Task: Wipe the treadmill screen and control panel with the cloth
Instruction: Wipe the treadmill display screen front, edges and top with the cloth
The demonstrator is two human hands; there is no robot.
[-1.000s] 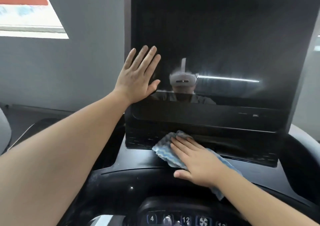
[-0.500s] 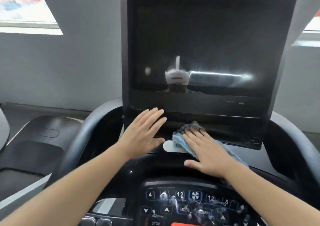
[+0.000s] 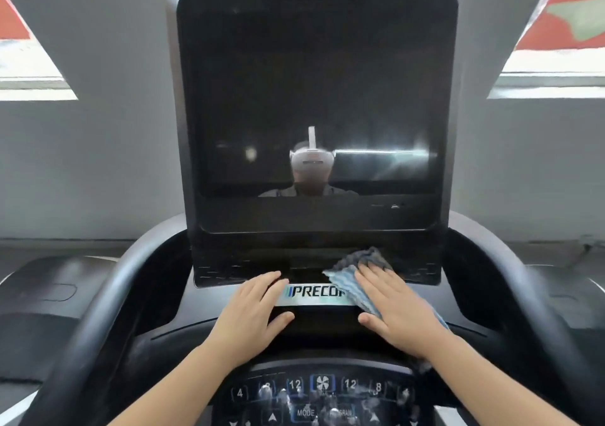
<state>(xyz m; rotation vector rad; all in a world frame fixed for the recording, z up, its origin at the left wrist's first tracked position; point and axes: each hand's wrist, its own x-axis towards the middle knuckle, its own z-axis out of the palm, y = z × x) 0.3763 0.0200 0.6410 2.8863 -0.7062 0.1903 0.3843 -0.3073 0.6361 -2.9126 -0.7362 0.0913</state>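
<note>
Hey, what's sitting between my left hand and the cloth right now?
In the head view, the silver logo plate lies between your left hand and the cloth under your right hand; its right end is covered by the cloth.

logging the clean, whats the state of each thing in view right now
screen: dark, off, reflecting the person and a light streak
cloth: bunched, flat under the right hand, covering the end of the logo strip
logo strip: partly covered
control panel: lit buttons, smeary with wet marks
left hand: flat on the console, holding nothing
right hand: fingers straight, pressing the cloth
</note>
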